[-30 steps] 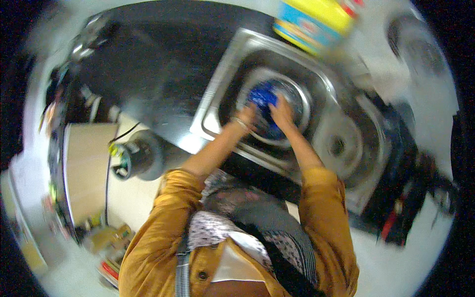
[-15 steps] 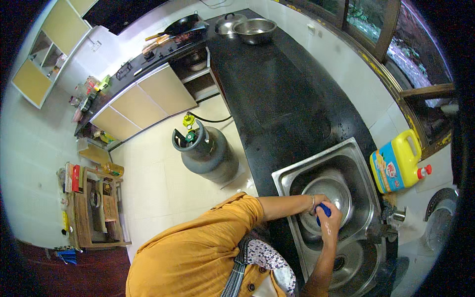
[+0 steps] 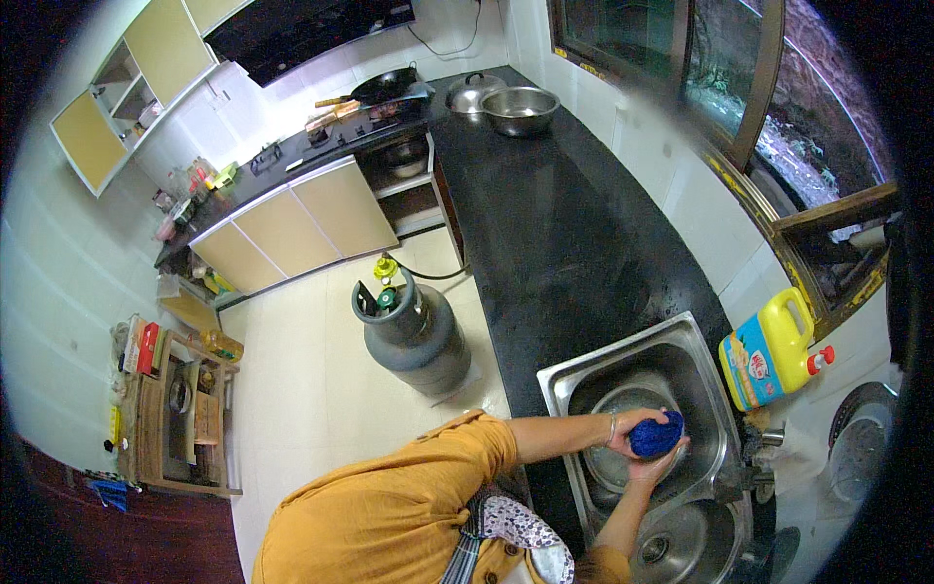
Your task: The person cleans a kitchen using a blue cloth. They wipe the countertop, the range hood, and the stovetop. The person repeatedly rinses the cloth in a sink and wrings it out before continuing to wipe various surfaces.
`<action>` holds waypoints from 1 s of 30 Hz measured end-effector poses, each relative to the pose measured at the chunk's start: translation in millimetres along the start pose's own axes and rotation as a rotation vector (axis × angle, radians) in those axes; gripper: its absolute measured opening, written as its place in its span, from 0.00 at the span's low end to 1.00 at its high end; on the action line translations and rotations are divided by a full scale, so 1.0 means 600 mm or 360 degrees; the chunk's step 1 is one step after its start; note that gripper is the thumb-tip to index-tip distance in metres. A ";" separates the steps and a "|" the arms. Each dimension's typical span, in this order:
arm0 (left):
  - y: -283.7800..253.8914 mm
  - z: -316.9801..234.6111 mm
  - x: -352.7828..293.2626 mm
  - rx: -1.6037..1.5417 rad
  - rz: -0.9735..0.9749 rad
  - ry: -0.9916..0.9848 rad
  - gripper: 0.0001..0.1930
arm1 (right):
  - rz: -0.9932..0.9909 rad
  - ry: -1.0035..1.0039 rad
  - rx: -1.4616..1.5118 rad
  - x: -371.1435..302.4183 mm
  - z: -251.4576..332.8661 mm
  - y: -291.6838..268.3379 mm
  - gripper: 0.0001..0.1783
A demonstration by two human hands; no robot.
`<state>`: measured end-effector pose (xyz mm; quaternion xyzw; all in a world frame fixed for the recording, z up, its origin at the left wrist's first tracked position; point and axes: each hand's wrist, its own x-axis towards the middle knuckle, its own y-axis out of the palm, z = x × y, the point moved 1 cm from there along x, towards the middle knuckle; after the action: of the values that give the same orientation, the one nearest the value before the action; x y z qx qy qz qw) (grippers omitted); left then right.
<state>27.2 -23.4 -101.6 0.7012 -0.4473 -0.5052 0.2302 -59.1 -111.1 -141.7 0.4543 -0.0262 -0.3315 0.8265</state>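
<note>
Both of my hands are close together over the larger basin of the steel sink [image 3: 715, 389]. Between them is a bunched, rough-textured blue scrubber [image 3: 653, 436]. My left hand [image 3: 626, 429], with a bracelet at the wrist, curls round its left and upper side. From below and the right, my right hand [image 3: 654, 469] cups it, fingers bent against it. Beneath the hands a round metal bowl [image 3: 605, 469] sits in the basin, partly covered by my hands and left forearm. The smaller round basin [image 3: 676, 550] with its drain lies nearer to me.
A yellow jug [image 3: 769, 350] with a red cap stands right of the sink, close to the tap [image 3: 769, 438]. A steel basin [image 3: 520, 110] and a domed lid [image 3: 475, 92] sit at the counter's far end. A gas cylinder [image 3: 418, 341] stands on the floor to the left.
The scrubber has turned and shows more of itself. My right hand has shifted from gripping it from above to cupping it from below. My head view has tilted up slightly.
</note>
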 end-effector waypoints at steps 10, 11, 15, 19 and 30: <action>-0.010 0.032 0.006 0.1118 -0.0151 -0.0023 0.29 | -0.0039 -0.0182 -0.1208 0.032 0.041 0.036 0.15; -0.024 0.033 0.024 0.1499 -0.0279 0.0026 0.28 | -0.0117 -0.0217 -0.1402 0.029 0.042 0.043 0.13; -0.012 0.052 0.051 0.2600 -0.0682 0.0520 0.26 | -0.0417 -0.0346 -0.1367 0.101 -0.016 -0.093 0.13; -0.034 0.086 0.027 0.2791 -0.0814 0.0802 0.29 | -0.0855 -0.0048 -0.0825 0.080 -0.068 -0.105 0.21; 0.031 0.074 -0.006 -0.0887 0.0649 -0.0396 0.23 | 0.0767 0.0169 0.0595 -0.029 0.036 0.064 0.39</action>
<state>-21.4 -23.7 -102.3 0.4411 -0.4476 -0.6328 0.4523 -59.8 -102.8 -95.2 0.5959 -0.1504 -0.0912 0.7835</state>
